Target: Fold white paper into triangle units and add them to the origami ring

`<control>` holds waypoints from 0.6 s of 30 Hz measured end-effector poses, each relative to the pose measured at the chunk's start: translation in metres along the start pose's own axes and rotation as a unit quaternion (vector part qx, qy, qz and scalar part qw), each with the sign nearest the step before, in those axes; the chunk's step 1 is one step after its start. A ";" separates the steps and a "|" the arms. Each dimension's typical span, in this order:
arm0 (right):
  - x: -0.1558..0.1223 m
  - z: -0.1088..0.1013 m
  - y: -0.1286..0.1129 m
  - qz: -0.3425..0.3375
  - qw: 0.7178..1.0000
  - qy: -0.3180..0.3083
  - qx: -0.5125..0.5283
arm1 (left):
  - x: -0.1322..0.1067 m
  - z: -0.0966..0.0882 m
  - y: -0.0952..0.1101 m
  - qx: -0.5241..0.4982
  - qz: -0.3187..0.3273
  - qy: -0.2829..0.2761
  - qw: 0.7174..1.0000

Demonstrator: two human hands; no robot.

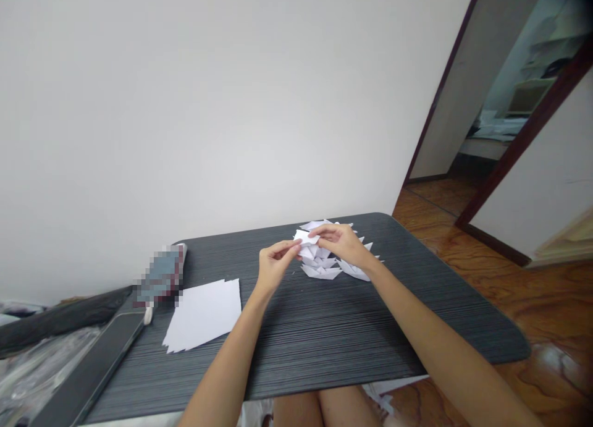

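Folded white paper in two hands, with finished pieces and loose sheets on a dark table

Item 1: small piece of folded white paper, held up toward the far edge of the dark grey, wood-grained table with rounded corners. Whether it touches the pieces behind it cannot be told.
Item 2: left hand, thumb and fingertips pinched on the left end of the folded piece.
Item 3: right hand, fingers bent and closed on the opposite end of the same piece, back of the hand upward.
Item 4: group of pointed, boat-shaped white paper pieces, set close together in rows between the hands and the far edge, toward the far right corner; partly hidden by the hands, count uncertain.
Item 5: fanned stack of flat white paper sheets, lying near the left edge, well apart from the folded group.
Item 6: pixelated grey-blue and red object at the far left corner, details obscured; a white cable end just beside it.
Surroundings: plain white wall along the far edge; glossy brown wood-patterned floor beyond the right edge.
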State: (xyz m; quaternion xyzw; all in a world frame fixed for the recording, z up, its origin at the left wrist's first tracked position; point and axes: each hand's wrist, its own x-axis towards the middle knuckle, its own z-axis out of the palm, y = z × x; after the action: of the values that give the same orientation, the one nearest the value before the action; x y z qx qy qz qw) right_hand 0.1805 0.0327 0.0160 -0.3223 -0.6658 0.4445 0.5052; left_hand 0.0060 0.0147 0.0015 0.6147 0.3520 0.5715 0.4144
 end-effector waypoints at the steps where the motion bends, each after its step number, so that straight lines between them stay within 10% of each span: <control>1: 0.000 0.000 0.000 0.003 1.000 0.012 0.002 | 0.000 0.000 0.000 0.001 0.000 -0.001 1.000; 18: 0.001 -0.010 0.001 0.136 0.987 -0.073 0.035 | -0.001 -0.001 -0.001 0.105 0.107 -0.067 0.986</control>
State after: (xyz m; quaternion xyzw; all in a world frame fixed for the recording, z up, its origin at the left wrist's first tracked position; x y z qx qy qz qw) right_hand 0.1898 0.0366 0.0159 -0.3588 -0.6351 0.5545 0.4006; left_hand 0.0050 0.0141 -0.0005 0.7258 0.3141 0.5298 0.3065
